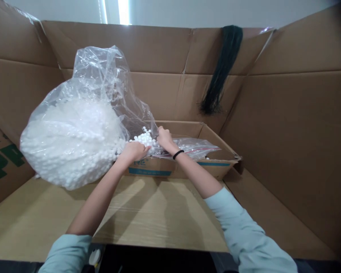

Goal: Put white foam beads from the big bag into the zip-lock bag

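A large clear plastic bag [76, 129] bulges with small white foam balls and leans over the left end of a shallow cardboard box [182, 168]. Loose white balls [143, 138] show at the bag's mouth, between my two hands. My left hand [135, 151] is closed at the lower edge of that mouth, its thumb pointing right. Opposite it, my right hand [165, 138] is shut on the bag's rim. Under my right wrist, a clear zip bag [197, 148] with a red seal line lies in the box.
Tall cardboard walls [159, 49] surround the pale wooden table [159, 212] at the back and sides. A bundle of dark green strands [224, 68] hangs over the back wall. Green lettering marks the left cardboard [2, 159].
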A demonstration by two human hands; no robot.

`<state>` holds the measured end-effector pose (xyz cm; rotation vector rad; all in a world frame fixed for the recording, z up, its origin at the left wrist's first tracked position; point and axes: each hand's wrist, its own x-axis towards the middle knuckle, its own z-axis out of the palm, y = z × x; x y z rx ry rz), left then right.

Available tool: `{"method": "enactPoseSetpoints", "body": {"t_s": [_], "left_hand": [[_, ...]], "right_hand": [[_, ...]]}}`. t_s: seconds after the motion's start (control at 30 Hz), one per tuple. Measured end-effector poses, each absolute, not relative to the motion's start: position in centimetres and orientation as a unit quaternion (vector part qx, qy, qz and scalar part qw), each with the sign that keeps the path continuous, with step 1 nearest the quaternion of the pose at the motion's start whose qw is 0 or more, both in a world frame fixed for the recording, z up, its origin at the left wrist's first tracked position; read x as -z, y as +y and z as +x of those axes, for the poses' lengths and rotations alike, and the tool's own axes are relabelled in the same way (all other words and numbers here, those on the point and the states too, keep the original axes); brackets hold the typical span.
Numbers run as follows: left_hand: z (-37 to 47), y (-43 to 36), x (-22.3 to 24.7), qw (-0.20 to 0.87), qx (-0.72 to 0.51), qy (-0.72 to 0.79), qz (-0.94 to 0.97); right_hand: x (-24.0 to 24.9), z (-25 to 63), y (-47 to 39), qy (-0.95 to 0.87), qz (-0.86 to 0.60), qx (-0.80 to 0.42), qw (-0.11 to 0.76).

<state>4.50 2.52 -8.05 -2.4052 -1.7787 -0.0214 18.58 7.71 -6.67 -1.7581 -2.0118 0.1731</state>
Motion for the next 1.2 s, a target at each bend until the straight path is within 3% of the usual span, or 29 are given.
{"method": "enactPoseSetpoints", "body": {"t_s": [0.2,0.43,0.57,0.67,0.8,0.93,1.2], "left_hand": [[4.5,2.7,7.4,0.045,0.007,-0.591,-0.805],[3.5,1.5,4.4,-0.018,0.091,-0.535,-0.840],[3.6,1.5,3.5,-0.071,0.053,-0.557,-0.826],[4.2,2.1,3.4,-0.119,0.059,-0.583,-0.801],[5.3,3.1,4.2,0.006,0.133,-0.675,-0.725],[6.2,3.9,5.6,0.052,0.152,-0.649,-0.743],[6.6,4.0,6.6,-0.018,0.040,-0.666,-0.744]], "right_hand": [[6.9,18.9,7.7,-0.735,-0.631,-0.097,0.227],[5.0,20.9,6.9,-0.723,-0.630,-0.180,0.218],[4.0,21.3,6.3,-0.729,-0.609,-0.190,0.249],[2.8,21.7,5.0,-0.746,-0.594,-0.127,0.275],[0.5,23.8,-0.1,-0.738,-0.592,0.061,0.318],[0.8,27.3,-5.9,-0.791,-0.590,0.001,0.165],[5.6,27.8,-2.4,-0.820,-0.551,0.037,0.148]]}}
